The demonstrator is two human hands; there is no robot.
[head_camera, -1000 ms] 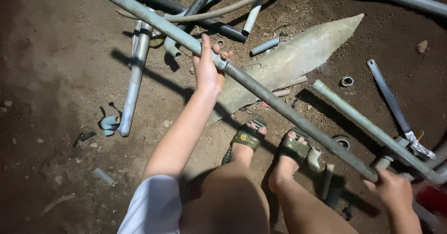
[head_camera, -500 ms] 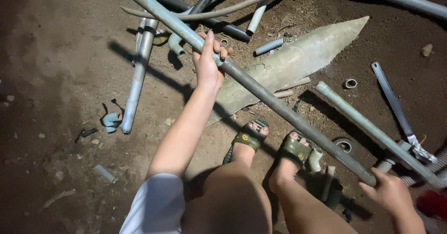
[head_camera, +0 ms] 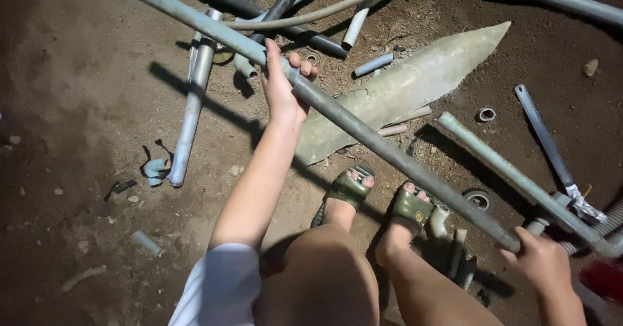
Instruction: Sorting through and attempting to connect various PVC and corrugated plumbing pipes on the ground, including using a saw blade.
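Note:
A long grey pipe runs diagonally from the upper left to the lower right, raised above the dirt ground. My left hand grips it near its upper part, fingers wrapped over the top. At the lower right my right hand holds the pipe's lower end. A second grey pipe lies just beyond my right hand, angled the same way. My two feet in green sandals rest on the ground under the pipe, with my knees in front.
A flat pointed grey slab lies on the dirt behind the pipe. Several pipes and a hose are piled at the top. Another pipe lies on the left, with small pipe offcuts and ring fittings scattered around.
The long pipe and my left hand appear slightly lower and further left in the view. My right hand keeps its hold on the lower end.

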